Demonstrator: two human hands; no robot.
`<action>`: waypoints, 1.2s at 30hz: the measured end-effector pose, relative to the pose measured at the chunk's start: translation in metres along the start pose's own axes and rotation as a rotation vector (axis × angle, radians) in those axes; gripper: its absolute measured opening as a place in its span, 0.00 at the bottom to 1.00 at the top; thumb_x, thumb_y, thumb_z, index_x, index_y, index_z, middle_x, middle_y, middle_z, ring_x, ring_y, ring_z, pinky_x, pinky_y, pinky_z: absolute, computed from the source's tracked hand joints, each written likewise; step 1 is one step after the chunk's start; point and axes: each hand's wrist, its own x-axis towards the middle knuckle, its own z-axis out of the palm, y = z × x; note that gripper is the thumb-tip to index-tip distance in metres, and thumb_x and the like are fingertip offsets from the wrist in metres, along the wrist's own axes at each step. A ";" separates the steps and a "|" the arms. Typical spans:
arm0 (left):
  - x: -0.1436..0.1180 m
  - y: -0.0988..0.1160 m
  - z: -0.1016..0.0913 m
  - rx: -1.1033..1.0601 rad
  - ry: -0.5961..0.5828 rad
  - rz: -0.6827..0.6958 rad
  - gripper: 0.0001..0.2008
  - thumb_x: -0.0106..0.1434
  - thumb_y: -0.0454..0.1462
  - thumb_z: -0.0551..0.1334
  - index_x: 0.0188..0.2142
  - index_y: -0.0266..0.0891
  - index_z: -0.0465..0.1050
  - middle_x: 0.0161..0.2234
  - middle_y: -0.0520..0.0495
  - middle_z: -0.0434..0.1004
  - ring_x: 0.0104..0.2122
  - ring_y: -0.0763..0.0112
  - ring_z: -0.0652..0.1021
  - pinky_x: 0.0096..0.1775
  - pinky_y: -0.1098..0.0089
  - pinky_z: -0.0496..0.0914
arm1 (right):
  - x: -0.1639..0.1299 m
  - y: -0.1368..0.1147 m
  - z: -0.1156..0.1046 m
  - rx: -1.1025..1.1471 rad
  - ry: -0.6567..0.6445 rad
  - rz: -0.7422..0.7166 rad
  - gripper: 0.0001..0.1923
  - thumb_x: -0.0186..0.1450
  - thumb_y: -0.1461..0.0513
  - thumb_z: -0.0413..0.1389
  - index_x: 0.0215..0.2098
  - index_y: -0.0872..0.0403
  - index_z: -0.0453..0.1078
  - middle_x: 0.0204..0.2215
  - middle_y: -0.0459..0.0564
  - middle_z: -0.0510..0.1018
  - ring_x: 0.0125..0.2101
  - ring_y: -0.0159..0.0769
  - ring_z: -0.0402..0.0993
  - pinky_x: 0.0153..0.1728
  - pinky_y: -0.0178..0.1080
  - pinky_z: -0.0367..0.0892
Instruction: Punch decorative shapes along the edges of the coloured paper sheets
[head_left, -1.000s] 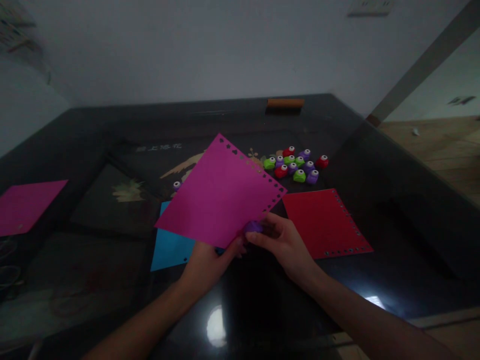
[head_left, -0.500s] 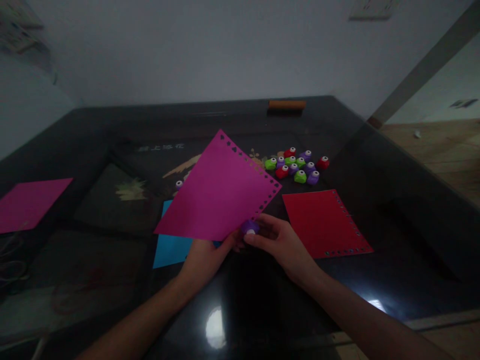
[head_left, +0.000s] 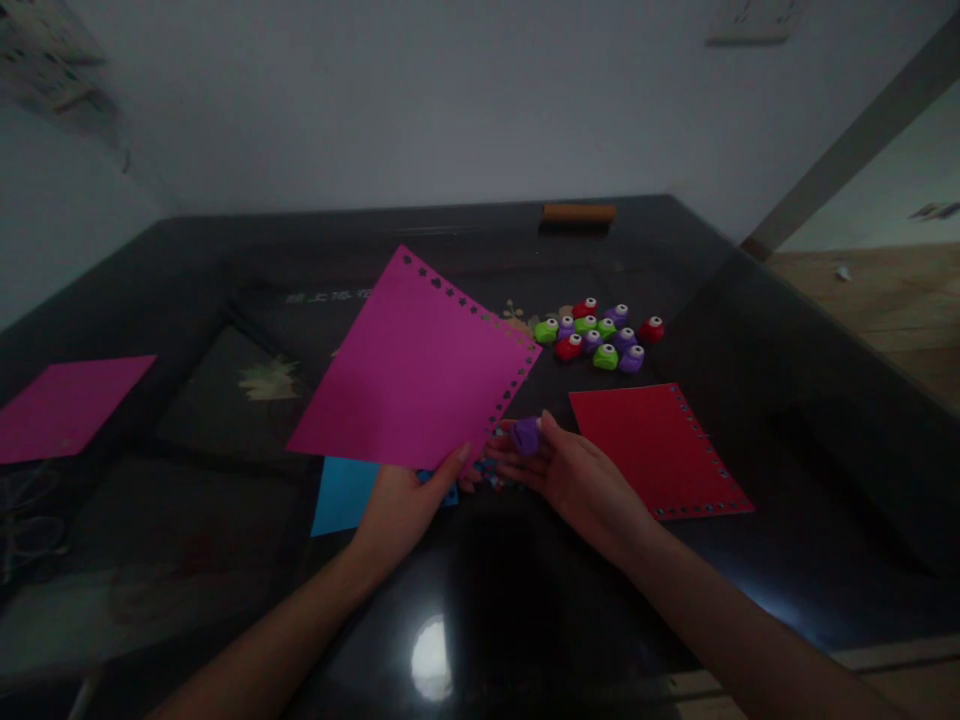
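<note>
Since half a second ago the magenta sheet [head_left: 416, 365] has swung left and tilted up, and the purple punch [head_left: 527, 436] has come off its lower right edge. That sheet sits at the middle of the frame, lifted off the dark surface [head_left: 787, 500], its upper and right edges lined with small punched holes. The left hand [head_left: 405, 505] holds it at the lower corner, fingers pinched on the paper, thumb on top. Just right of it, the right hand [head_left: 581, 480] has its fingers closed on the punch, held apart from the sheet. Small bits of paper seem to lie between the hands, too dim to tell clearly.

Such paper looks light, thin and floppy, so it likely bends if held by one corner; a grip close to the edge being worked would keep it flat. The punch looks small, hard and smooth plastic, best held between thumb and fingers.

Under the sheet lies a blue sheet [head_left: 345, 495]. To the right lies a red sheet [head_left: 652, 445], also hole-edged. Above it sits a cluster of punches [head_left: 600, 338], green, red and purple. Another magenta sheet [head_left: 64, 405] lies at the far left.
</note>
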 end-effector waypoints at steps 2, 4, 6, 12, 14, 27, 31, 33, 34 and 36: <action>0.000 0.001 0.000 0.002 0.004 0.004 0.12 0.59 0.39 0.58 0.22 0.40 0.73 0.22 0.49 0.80 0.25 0.67 0.79 0.33 0.67 0.74 | 0.001 -0.001 -0.002 0.033 0.006 0.023 0.19 0.65 0.51 0.51 0.38 0.56 0.74 0.36 0.55 0.80 0.40 0.39 0.77 0.48 0.45 0.67; 0.000 0.001 0.000 0.009 0.007 0.013 0.12 0.59 0.39 0.57 0.21 0.39 0.73 0.22 0.48 0.80 0.26 0.67 0.79 0.34 0.67 0.74 | 0.002 -0.003 -0.003 0.043 0.005 0.029 0.19 0.66 0.50 0.49 0.38 0.56 0.73 0.37 0.56 0.80 0.41 0.39 0.76 0.50 0.45 0.66; 0.000 0.002 -0.001 0.014 0.015 0.012 0.12 0.59 0.39 0.58 0.22 0.39 0.73 0.22 0.48 0.80 0.26 0.67 0.79 0.34 0.67 0.74 | 0.002 -0.004 -0.003 0.043 0.014 0.031 0.20 0.66 0.50 0.48 0.39 0.56 0.73 0.38 0.56 0.80 0.42 0.39 0.76 0.51 0.45 0.65; 0.001 0.001 -0.001 0.005 0.016 0.008 0.12 0.59 0.39 0.58 0.22 0.39 0.73 0.23 0.48 0.79 0.26 0.67 0.79 0.34 0.67 0.74 | 0.002 -0.009 -0.004 0.053 0.011 0.066 0.23 0.68 0.50 0.42 0.39 0.57 0.72 0.37 0.57 0.80 0.40 0.39 0.77 0.49 0.45 0.66; 0.001 0.000 -0.001 0.000 0.017 0.013 0.12 0.59 0.39 0.58 0.22 0.38 0.73 0.22 0.48 0.79 0.26 0.67 0.79 0.34 0.67 0.73 | 0.003 -0.010 -0.004 0.047 -0.006 0.090 0.25 0.69 0.50 0.40 0.38 0.57 0.72 0.36 0.57 0.80 0.39 0.38 0.77 0.48 0.45 0.67; 0.001 0.000 -0.001 -0.009 0.001 0.032 0.12 0.59 0.39 0.57 0.23 0.38 0.73 0.22 0.47 0.79 0.25 0.67 0.78 0.33 0.68 0.73 | 0.002 -0.010 0.000 -0.719 0.030 -0.261 0.20 0.63 0.47 0.50 0.37 0.55 0.72 0.28 0.49 0.77 0.27 0.34 0.73 0.28 0.36 0.66; 0.001 -0.002 -0.001 -0.019 0.001 0.046 0.12 0.60 0.39 0.57 0.23 0.37 0.73 0.22 0.48 0.78 0.25 0.67 0.78 0.33 0.67 0.73 | 0.010 -0.016 0.009 -1.207 0.051 -0.424 0.19 0.65 0.49 0.49 0.37 0.53 0.72 0.28 0.49 0.77 0.27 0.34 0.71 0.27 0.35 0.59; 0.001 -0.004 -0.001 -0.047 0.003 0.051 0.11 0.60 0.39 0.57 0.24 0.37 0.72 0.22 0.48 0.78 0.25 0.68 0.78 0.32 0.68 0.73 | 0.016 -0.019 0.012 -1.380 0.041 -0.440 0.19 0.65 0.49 0.48 0.36 0.53 0.72 0.27 0.49 0.77 0.27 0.35 0.71 0.27 0.36 0.56; 0.001 -0.005 -0.001 -0.062 0.008 0.052 0.11 0.60 0.39 0.58 0.25 0.37 0.72 0.22 0.48 0.78 0.24 0.68 0.78 0.32 0.68 0.74 | 0.019 -0.021 0.014 -1.458 0.035 -0.436 0.19 0.65 0.49 0.48 0.34 0.53 0.72 0.27 0.49 0.77 0.27 0.36 0.71 0.27 0.36 0.55; 0.002 -0.008 -0.001 -0.081 0.035 0.047 0.10 0.60 0.40 0.58 0.26 0.37 0.72 0.22 0.48 0.78 0.24 0.68 0.78 0.32 0.68 0.74 | 0.024 -0.025 0.019 -1.590 0.039 -0.419 0.21 0.66 0.48 0.46 0.30 0.53 0.72 0.24 0.50 0.75 0.26 0.36 0.70 0.25 0.36 0.53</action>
